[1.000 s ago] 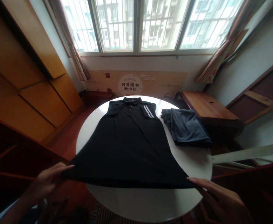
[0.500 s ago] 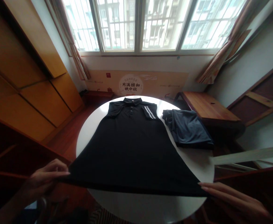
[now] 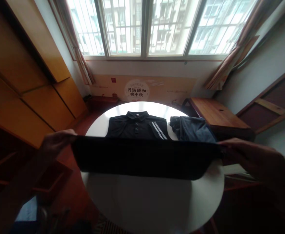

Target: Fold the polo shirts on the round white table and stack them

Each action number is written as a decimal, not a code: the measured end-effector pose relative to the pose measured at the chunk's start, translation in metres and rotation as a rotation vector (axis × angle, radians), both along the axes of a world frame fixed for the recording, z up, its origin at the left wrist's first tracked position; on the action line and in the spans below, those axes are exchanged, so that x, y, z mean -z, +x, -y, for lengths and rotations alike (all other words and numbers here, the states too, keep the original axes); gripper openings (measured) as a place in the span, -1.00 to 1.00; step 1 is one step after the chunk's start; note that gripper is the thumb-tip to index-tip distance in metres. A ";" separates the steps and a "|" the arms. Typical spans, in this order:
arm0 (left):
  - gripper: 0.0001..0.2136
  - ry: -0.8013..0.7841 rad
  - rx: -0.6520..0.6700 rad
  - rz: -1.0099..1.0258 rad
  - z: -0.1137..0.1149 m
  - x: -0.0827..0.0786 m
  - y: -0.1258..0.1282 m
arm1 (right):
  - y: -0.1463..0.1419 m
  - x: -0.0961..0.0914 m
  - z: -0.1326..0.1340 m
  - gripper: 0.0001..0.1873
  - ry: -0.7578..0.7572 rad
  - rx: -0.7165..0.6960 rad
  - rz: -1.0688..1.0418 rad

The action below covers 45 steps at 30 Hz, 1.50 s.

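Note:
A black polo shirt (image 3: 142, 157) is stretched between my two hands, its lower part lifted off the round white table (image 3: 137, 201). My left hand (image 3: 59, 139) pinches the hem at its left corner. At the opposite corner, the fingers of my right hand (image 3: 240, 149) are closed on the same hem. The shirt's collar and buttoned placket lie face up toward the far side of the table, with a sleeve bearing two white stripes folded inward. The raised fabric hides the middle of the shirt.
Folded dark grey-blue clothing (image 3: 193, 128) lies on the table's right side, close to the raised hem. Beyond it stands a wooden bench (image 3: 220, 112). Wooden cabinets (image 3: 35, 107) line the left, and a barred window (image 3: 144, 29) fills the back.
Both hands have risen and moved away from me, lifting the hem up and forward. The near part of the table now shows, and the shirt's middle is hidden behind the raised fabric.

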<state>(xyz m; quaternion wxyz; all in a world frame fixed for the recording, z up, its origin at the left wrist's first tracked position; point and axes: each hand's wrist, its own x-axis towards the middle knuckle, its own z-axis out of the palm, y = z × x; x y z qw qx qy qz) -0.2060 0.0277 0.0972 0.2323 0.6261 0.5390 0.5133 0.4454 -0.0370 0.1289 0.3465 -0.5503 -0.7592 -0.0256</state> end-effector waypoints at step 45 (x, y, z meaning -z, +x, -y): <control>-0.78 0.064 0.340 -0.627 -0.190 0.067 0.115 | -0.152 0.062 -0.193 -0.71 -0.368 -0.188 0.597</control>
